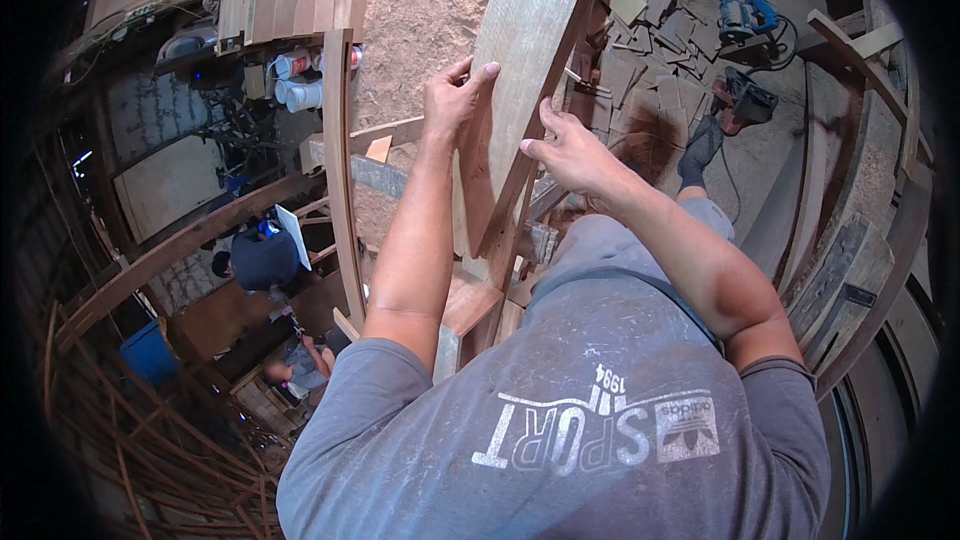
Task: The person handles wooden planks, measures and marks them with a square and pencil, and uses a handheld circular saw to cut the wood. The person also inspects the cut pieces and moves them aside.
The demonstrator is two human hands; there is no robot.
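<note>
A long, pale wooden board [530,25] stands tilted in front of me, its top end pointing away. My left hand [455,95] is closed on its left edge, with the thumb on the broad face and the fingers partly hidden. At the right edge, my right hand [572,152] holds the same board, thumb and fingers at the narrow side. The board's lower part is in shade, close above a wooden block [472,302] near my legs.
A narrow upright plank [340,170] stands left of my arm. Wood offcuts [650,70], a blue power tool [738,18] and a red-and-black power tool [745,102] with cords lie right. Stacked boards [290,5] and buckets [300,93] sit far left; two people [265,258] are lower left.
</note>
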